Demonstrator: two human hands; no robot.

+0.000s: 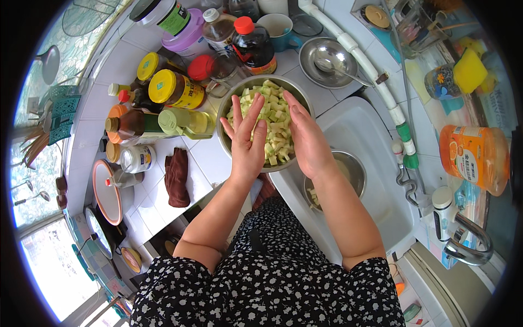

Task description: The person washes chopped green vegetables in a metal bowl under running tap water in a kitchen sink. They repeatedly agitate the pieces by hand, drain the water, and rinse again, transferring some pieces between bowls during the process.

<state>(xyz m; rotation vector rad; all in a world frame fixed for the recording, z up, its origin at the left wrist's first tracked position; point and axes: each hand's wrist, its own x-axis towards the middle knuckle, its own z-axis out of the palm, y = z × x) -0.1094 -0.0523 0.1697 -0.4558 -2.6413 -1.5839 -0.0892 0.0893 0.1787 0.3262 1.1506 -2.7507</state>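
Note:
A metal bowl [224,144] full of pale green diced vegetable [273,110] stands on the tiled counter, at the corner of the sink. Over its left half I hold my left hand [248,139], fingers spread, with nothing in it. My right hand [304,137] hovers above the bowl's right side, palm turned inward, fingers nearly together and thumb hidden; it grips nothing. A gap between the two hands shows the cubes below. Whether either hand touches the cubes is hard to tell.
In the white sink [380,163] sits a second metal bowl [357,167] with some pieces in it, partly behind my right forearm. A steel bowl with a ladle [327,61] lies beyond. Bottles and jars [175,88] crowd the left, near a brown cloth [177,178]. A faucet [466,237] stands right.

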